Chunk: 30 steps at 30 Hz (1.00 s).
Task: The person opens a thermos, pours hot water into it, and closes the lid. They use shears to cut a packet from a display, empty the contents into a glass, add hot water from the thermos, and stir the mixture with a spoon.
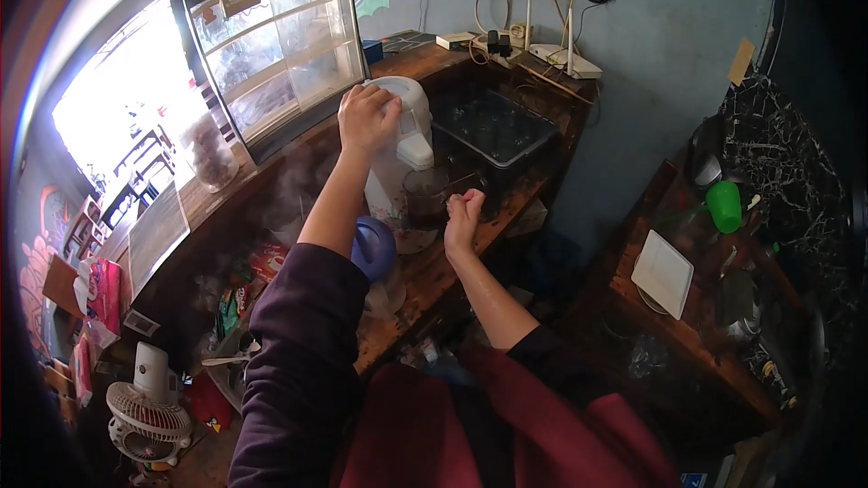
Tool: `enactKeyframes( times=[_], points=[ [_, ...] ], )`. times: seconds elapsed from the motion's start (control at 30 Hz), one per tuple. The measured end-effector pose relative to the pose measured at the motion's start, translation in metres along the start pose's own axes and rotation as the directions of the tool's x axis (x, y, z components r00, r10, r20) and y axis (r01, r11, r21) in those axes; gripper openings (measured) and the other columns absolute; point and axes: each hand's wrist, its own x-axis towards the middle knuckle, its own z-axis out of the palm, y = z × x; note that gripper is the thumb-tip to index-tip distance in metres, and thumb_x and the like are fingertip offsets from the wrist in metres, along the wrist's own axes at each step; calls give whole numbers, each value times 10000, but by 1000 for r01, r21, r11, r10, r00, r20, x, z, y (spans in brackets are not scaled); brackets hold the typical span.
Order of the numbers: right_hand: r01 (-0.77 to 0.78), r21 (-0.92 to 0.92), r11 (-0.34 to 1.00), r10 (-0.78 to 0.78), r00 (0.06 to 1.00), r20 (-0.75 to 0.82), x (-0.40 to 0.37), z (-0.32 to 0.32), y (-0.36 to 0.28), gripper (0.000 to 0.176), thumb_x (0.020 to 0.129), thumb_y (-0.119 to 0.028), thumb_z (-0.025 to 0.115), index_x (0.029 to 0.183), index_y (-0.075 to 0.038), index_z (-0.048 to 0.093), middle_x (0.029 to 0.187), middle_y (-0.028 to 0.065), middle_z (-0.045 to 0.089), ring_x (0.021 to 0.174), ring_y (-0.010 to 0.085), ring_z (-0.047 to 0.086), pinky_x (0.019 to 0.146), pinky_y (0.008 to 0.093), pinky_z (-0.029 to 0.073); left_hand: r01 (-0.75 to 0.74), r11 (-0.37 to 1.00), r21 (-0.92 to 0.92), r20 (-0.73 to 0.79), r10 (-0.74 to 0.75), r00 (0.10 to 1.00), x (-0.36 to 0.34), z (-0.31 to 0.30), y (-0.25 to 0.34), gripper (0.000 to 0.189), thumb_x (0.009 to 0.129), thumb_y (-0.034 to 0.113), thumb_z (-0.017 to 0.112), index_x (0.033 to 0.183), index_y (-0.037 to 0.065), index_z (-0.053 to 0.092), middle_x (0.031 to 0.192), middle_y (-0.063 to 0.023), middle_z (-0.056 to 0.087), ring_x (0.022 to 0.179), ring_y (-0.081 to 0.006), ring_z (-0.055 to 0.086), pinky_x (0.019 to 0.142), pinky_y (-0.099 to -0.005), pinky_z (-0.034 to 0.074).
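Note:
A white hot-water dispenser (384, 183) with a floral print stands on the wooden counter. My left hand (369, 119) lies over its top, fingers bent across the lid. Below the spout is a clear glass cup (426, 199) with dark liquid inside. Closed at the cup's right side, my right hand (463, 221) holds it, apparently by a handle; the fingers partly hide the grip. Steam drifts left of the dispenser. Close to my left forearm is a blue-purple lid (372, 248) on a container.
Behind the dispenser sits a black tray (493, 126) with a clear cover. A glass display case (280, 36) rises at the back left. At right, a wooden table (624, 276) holds a white tray (665, 273) and a green cup (724, 206). A fan (149, 416) stands lower left.

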Motion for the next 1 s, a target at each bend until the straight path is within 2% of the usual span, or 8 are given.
enactKeyframes(
  times=[0.03, 0.27, 0.37, 0.43, 0.67, 0.77, 0.83, 1.0],
  points=[
    [22, 3, 1000, -22, 1000, 0, 0, 1, -1, 138, 810, -50, 421, 843, -109, 301, 714, -8, 351, 625, 61, 342, 559, 204, 303, -1, 1000, 9, 0, 1, 1000, 0, 0, 1, 212, 692, 252, 529, 693, 65, 630, 728, -49, 574, 754, -238, 517, 751, -352, 399],
    [54, 54, 997, -55, 998, 21, 2, 1, 4, 134, 808, -47, 414, 849, -105, 301, 718, -2, 360, 628, 69, 347, 570, 206, 311, 20, 1000, 23, 31, -20, 999, 2, -6, 8, 220, 701, 247, 509, 691, 61, 626, 734, -52, 575, 769, -236, 515, 766, -355, 391],
    [47, 59, 997, -46, 999, -10, 3, 0, 11, 122, 792, -45, 433, 843, -66, 325, 727, 11, 368, 648, 86, 374, 601, 220, 345, 21, 1000, 16, 31, -21, 999, 2, -4, 7, 225, 703, 249, 502, 695, 60, 624, 729, -58, 572, 777, -238, 511, 775, -356, 385],
    [52, 15, 999, -52, 999, -12, 5, -1, 14, 120, 789, -45, 433, 839, -63, 325, 728, 10, 365, 658, 94, 374, 612, 229, 346, 10, 1000, 24, 40, -11, 999, 2, -4, 5, 230, 705, 253, 500, 692, 60, 624, 727, -61, 570, 774, -242, 510, 776, -359, 384],
    [44, 50, 998, -44, 999, -2, 5, -3, 17, 122, 789, -49, 432, 846, -64, 325, 733, 19, 365, 672, 106, 375, 630, 249, 347, -21, 1000, 6, 63, 21, 998, 3, -7, 6, 253, 716, 262, 491, 675, 49, 622, 723, -76, 568, 751, -258, 512, 753, -370, 388],
    [97, 15, 995, -97, 995, 2, 6, -5, 21, 119, 796, -59, 430, 848, -65, 323, 734, 23, 366, 662, 108, 375, 615, 254, 346, -13, 1000, 5, 72, 12, 997, 4, -6, 7, 258, 717, 264, 492, 676, 44, 620, 720, -81, 567, 753, -260, 511, 748, -370, 386],
    [57, -33, 998, -58, 998, -5, 3, -2, 12, 142, 800, -39, 413, 850, -97, 294, 728, 3, 357, 642, 74, 343, 597, 212, 318, -14, 1000, 14, 69, 13, 998, 4, -5, 5, 259, 715, 267, 494, 675, 44, 621, 720, -80, 567, 753, -259, 511, 748, -369, 387],
    [48, -15, 999, -48, 999, 3, 2, -1, 7, 142, 799, -39, 414, 844, -100, 294, 735, 4, 350, 650, 77, 343, 605, 216, 321, -6, 999, 46, 81, 2, 997, 5, -4, 4, 257, 710, 272, 499, 670, 48, 619, 722, -73, 568, 754, -250, 514, 750, -364, 389]
  ],
)
